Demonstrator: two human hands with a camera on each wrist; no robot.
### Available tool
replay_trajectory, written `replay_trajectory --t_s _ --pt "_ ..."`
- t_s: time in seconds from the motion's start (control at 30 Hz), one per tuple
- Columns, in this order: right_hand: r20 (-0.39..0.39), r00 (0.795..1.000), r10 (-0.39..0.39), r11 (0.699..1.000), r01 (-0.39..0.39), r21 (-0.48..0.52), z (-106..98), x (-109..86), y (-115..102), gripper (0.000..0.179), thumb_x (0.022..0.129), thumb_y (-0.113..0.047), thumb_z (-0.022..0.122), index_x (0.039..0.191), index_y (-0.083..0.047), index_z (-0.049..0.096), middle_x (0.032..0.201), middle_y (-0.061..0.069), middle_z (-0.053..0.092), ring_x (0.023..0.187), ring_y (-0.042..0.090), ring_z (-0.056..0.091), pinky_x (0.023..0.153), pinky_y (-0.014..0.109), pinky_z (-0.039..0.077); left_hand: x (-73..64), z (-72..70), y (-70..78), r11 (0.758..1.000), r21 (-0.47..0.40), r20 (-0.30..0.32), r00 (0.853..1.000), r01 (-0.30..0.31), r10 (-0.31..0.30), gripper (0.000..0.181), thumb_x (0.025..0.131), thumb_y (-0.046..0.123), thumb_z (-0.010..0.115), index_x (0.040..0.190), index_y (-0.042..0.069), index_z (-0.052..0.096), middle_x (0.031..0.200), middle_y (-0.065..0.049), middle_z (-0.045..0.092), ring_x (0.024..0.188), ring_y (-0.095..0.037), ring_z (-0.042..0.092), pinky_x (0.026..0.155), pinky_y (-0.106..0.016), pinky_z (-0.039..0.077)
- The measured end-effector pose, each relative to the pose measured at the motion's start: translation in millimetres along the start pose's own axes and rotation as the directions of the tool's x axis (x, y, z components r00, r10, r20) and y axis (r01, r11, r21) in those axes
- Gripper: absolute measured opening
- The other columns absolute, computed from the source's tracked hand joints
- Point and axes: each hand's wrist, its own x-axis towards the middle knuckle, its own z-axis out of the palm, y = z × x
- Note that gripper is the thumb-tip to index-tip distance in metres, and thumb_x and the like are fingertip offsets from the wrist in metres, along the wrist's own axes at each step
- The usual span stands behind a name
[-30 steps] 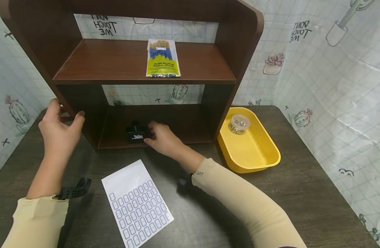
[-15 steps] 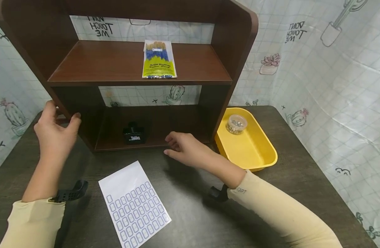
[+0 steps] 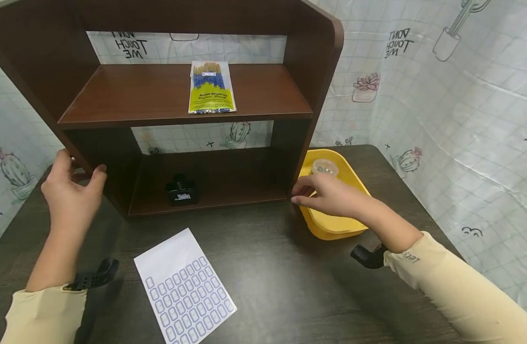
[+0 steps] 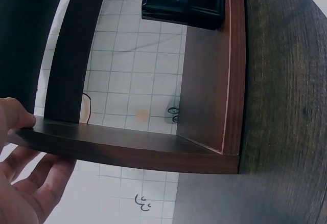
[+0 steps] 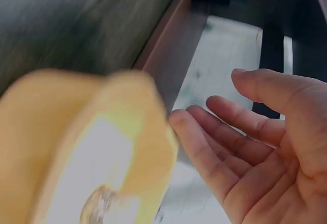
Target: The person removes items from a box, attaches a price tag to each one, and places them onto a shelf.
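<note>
On the left, my left hand (image 3: 71, 200) grips the side panel of a dark brown wooden shelf (image 3: 186, 122). In the left wrist view its thumb (image 4: 18, 116) lies on one face of the panel and the fingers on the other. A small black bottle (image 3: 181, 195) with a cap and a white label stands on the lower shelf. My right hand (image 3: 332, 195) holds nothing. It hovers above the left edge of a yellow tray (image 3: 332, 231), fingertips close to the shelf's right panel. In the right wrist view its fingers (image 5: 199, 144) are loosely bent, thumb apart.
A pack of artist brushes (image 3: 211, 91) leans on the upper shelf. Partly behind my right hand, a round clear tub (image 3: 325, 166) sits in the tray. A sheet of blue-framed stickers (image 3: 183, 286) lies on the dark table in front. A patterned curtain (image 3: 439, 143) hangs around.
My right hand has left the black bottle and moved right, over to the yellow tray. My left hand keeps its hold on the shelf panel. The head view has shifted slightly.
</note>
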Motion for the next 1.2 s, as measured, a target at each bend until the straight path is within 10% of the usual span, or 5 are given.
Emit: replay_trajectory --t_s 0.27,0.53,0.83,1.2 --pt "-0.069 0.991 0.111 0.992 -0.114 -0.045 -34 1.7 50 0.016 0.1 -0.017 0.07 0.11 -0.004 0.072 0.103 0.01 0.078 0.095 0.022 0.072 0.084 0.038 0.057 -0.2 0.0 -0.1 1.0 0.022 0.026 1.0 -0.005 0.004 0.043 0.098 0.017 0.064 0.14 0.008 0.059 0.124 -0.016 0.07 0.083 0.029 0.041 0.066 0.002 0.034" --pt "-0.127 0.942 0.312 0.948 -0.317 -0.023 -47 17.5 89 0.047 0.105 -0.032 0.061 0.133 0.006 0.061 0.131 0.03 0.068 0.121 0.045 0.065 0.101 0.058 0.053 0.4 0.7 -0.4 0.999 0.045 0.032 0.999 0.016 -0.018 0.043 0.098 0.019 0.065 0.14 0.01 0.059 0.126 -0.016 0.071 0.084 0.027 0.039 0.066 0.001 0.034" --pt "-0.105 0.91 0.402 0.914 -0.406 -0.018 -37 35.7 107 0.061 0.104 -0.031 0.061 0.142 0.015 0.048 0.139 0.04 0.057 0.131 0.052 0.056 0.11 0.06 0.047 -0.2 -1.6 -3.6 1.0 0.013 0.01 1.0 0.017 -0.018 0.042 0.096 0.019 0.066 0.137 0.008 0.061 0.098 0.037 0.048 0.081 0.029 0.044 0.063 0.001 0.035" --pt "-0.057 0.901 0.431 0.899 -0.434 -0.066 -24 44.6 108 0.049 0.1 -0.036 0.066 0.115 0.009 0.056 0.1 0.023 0.06 0.09 0.033 0.054 0.078 0.043 0.046 1.0 0.3 -3.6 1.0 0.024 -0.004 1.0 0.01 -0.01 0.043 0.097 0.019 0.066 0.138 0.009 0.061 0.109 0.011 0.064 0.081 0.027 0.043 0.065 0.001 0.035"
